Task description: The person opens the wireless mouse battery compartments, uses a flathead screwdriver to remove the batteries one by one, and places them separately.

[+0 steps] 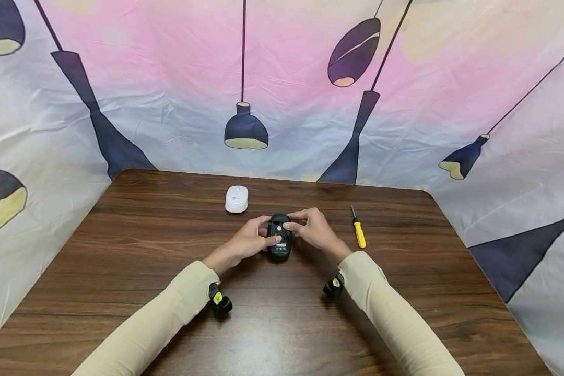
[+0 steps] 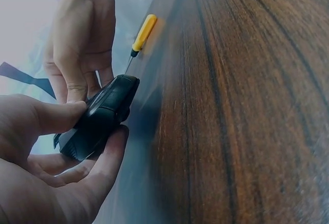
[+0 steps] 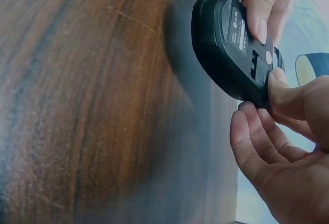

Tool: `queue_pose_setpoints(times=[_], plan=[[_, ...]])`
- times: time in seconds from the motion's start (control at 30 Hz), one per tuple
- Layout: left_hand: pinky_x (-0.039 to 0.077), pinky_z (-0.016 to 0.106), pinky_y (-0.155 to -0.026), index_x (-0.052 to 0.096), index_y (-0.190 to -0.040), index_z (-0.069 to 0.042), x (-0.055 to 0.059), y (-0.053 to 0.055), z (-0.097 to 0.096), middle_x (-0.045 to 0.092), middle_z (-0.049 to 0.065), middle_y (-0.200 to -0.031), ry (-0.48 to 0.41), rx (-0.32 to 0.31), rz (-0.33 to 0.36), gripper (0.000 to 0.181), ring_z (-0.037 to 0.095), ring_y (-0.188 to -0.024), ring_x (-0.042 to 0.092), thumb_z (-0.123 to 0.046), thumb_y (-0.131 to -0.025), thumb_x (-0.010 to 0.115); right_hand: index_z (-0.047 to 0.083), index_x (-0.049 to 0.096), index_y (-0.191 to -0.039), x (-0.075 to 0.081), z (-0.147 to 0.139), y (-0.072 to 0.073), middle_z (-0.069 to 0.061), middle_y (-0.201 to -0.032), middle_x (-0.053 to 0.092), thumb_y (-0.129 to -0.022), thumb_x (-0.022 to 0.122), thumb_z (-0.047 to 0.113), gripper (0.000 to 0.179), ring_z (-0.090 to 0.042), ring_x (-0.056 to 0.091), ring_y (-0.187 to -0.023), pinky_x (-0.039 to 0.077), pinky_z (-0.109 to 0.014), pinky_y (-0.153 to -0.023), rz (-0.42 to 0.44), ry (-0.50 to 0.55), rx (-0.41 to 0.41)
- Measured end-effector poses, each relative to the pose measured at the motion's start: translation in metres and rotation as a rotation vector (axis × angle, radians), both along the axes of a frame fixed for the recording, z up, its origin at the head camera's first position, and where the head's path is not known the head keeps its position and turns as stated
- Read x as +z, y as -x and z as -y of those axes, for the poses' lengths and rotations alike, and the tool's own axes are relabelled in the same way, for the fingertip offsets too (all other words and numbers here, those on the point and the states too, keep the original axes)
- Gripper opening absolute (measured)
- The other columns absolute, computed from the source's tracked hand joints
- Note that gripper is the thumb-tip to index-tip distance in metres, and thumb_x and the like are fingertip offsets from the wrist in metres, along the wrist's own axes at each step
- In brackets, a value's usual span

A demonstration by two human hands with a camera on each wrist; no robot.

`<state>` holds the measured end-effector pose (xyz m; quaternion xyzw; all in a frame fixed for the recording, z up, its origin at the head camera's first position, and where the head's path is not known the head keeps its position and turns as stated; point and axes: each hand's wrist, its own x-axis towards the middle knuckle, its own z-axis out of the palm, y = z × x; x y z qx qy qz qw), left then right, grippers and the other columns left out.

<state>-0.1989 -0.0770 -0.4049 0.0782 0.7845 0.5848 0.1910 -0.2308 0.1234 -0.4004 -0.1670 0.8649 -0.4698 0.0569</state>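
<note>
A black computer mouse (image 1: 279,237) (image 2: 100,118) (image 3: 231,49) is held underside up just above the wooden table (image 1: 282,313), at its middle. My left hand (image 1: 251,240) grips its left side, thumb (image 2: 56,116) laid across the underside and fingers curled below. My right hand (image 1: 312,227) holds the far right end, its thumb (image 3: 288,88) pressing on the underside near the top. The underside shows a label and a small round spot.
A white mouse (image 1: 236,199) lies on the table behind the hands, to the left. A yellow-handled screwdriver (image 1: 357,228) (image 2: 140,36) lies to the right of the right hand. A printed cloth backdrop (image 1: 282,83) surrounds the table on three sides.
</note>
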Motion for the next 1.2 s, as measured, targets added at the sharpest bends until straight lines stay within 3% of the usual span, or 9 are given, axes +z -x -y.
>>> queue_pose_setpoints(times=[0.27, 0.43, 0.87, 1.2], plan=[[0.059, 0.038, -0.080, 0.035, -0.153, 0.000, 0.001, -0.001, 0.000, 0.064, 0.019, -0.125, 0.019, 0.006, 0.009, 0.064, 0.024, -0.098, 0.067, -0.016, -0.099, 0.067, -0.003, 0.075, -0.112, 0.002, 0.001, 0.004, -0.014, -0.092, 0.075, -0.089, 0.079, 0.009, 0.026, -0.023, 0.072, -0.070, 0.064, -0.039, -0.068, 0.048, 0.008, -0.048], [0.058, 0.038, -0.077, 0.034, -0.154, -0.001, 0.001, -0.001, 0.000, 0.064, 0.020, -0.126, 0.027, 0.006, 0.023, 0.065, 0.026, -0.095, 0.069, -0.017, -0.100, 0.066, -0.002, 0.076, -0.109, 0.003, 0.001, 0.005, -0.013, -0.091, 0.075, -0.089, 0.079, 0.007, 0.023, -0.023, 0.071, -0.070, 0.064, -0.038, -0.068, 0.063, 0.021, -0.057], [0.059, 0.040, -0.084, 0.030, -0.155, 0.002, 0.002, -0.001, 0.000, 0.066, 0.020, -0.119, 0.017, -0.009, 0.056, 0.069, 0.025, -0.091, 0.071, -0.016, -0.099, 0.067, -0.004, 0.074, -0.111, 0.005, 0.001, 0.010, -0.015, -0.093, 0.073, -0.088, 0.080, 0.005, 0.026, -0.025, 0.071, -0.076, 0.065, -0.042, -0.074, 0.108, 0.075, -0.108], [0.061, 0.039, -0.081, 0.037, -0.151, 0.002, 0.002, -0.003, 0.000, 0.066, 0.020, -0.115, -0.036, -0.054, 0.058, 0.063, 0.024, -0.090, 0.070, -0.012, -0.098, 0.067, -0.007, 0.072, -0.111, 0.007, -0.002, 0.012, -0.017, -0.091, 0.072, -0.089, 0.077, 0.001, 0.024, -0.018, 0.068, -0.068, 0.065, -0.035, -0.069, 0.166, 0.171, -0.131]])
